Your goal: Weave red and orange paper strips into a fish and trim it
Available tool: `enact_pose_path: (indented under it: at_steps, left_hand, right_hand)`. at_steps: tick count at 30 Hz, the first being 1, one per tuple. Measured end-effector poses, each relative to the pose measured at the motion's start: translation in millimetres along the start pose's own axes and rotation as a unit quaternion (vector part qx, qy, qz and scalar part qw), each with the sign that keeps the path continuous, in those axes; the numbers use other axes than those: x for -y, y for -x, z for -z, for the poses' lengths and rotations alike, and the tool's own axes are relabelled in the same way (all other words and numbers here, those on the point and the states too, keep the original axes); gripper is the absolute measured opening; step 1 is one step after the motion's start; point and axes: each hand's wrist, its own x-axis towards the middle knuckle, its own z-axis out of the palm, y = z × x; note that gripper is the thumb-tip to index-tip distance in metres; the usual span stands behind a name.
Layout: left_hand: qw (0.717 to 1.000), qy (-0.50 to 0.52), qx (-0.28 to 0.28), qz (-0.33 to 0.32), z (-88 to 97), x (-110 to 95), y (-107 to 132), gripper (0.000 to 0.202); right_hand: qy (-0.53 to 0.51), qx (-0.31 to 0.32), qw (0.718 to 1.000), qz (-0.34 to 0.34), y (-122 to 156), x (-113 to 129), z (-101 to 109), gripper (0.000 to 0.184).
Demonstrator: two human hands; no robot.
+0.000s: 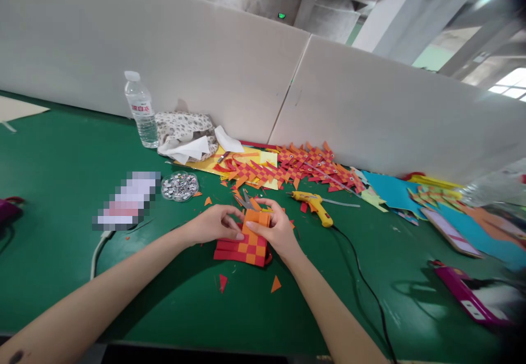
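Note:
A checkered red and orange woven paper piece (250,249) is held just over the green table, with loose strip ends on its left and top. My left hand (219,224) is closed, thumb and fingertips pinching its left side. My right hand (279,231) grips the upper right, thumb across an orange strip. Scissors (246,200) show behind the piece, their blades pointing up between my hands. Part of a red handle loop shows below my right hand; how the fingers hold the scissors is hidden. Small orange (276,284) and red (223,283) triangular scraps lie nearby.
A yellow glue gun (314,205) with a black cord lies to the right. Behind are many woven paper fish (304,164), a dish of googly eyes (179,186), a water bottle (142,112) and a spotted pouch (184,128). A purple power strip (468,295) sits at right.

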Motion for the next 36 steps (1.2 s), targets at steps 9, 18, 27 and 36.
enact_pose_path:
  at_steps: [9,18,27,36]
  left_hand:
    - [0.999,0.022,0.002,-0.025,-3.5,1.0,1.1,0.048]
    - [0.994,0.015,-0.105,-0.039,-2.5,0.2,-5.1,0.040]
    - [0.995,-0.005,-0.091,-0.050,-1.1,-1.8,-4.0,0.032]
    - [0.998,0.036,-0.019,-0.057,-0.9,4.8,-4.9,0.046]
  right_hand:
    - [-0.001,0.015,1.000,0.017,2.7,0.4,-5.0,0.056]
    - [-0.005,-0.094,0.994,0.049,-4.2,0.8,0.2,0.059]
    - [0.028,-0.090,0.993,0.066,-2.5,0.9,0.0,0.053]
    - [0.031,-0.062,0.996,0.052,-1.6,1.7,-2.2,0.056]
